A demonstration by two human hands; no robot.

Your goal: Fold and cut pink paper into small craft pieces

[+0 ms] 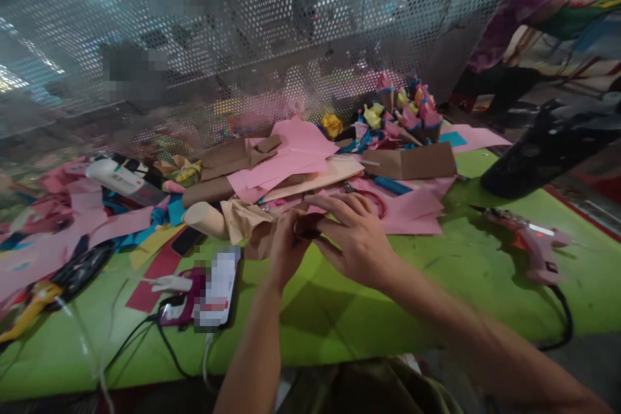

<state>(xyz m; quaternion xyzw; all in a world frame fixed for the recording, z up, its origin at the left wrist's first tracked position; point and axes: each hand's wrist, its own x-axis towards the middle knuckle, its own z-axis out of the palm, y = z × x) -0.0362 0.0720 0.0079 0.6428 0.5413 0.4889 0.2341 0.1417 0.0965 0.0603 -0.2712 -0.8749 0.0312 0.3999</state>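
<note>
Over the green table [310,336], both hands close round a small brown rolled paper piece [307,226], its round open end turned toward me. My left hand [285,242] grips it from the left, its fingers mostly hidden. From the right, my right hand [356,239] has its bent fingers pressed against the roll. Crumpled tan paper [242,220] lies just left of my left hand. Behind my right hand are pink paper sheets [412,213] and the red handle of what looks like scissors [377,202].
A pink glue gun [533,242] with a cord lies at right, near a dark cylindrical container [524,155]. Paper flowers [412,110] stand at the back, before a perforated metal screen [291,26]. A phone [223,288] and cables lie left. A person [514,19] is beyond, upper right.
</note>
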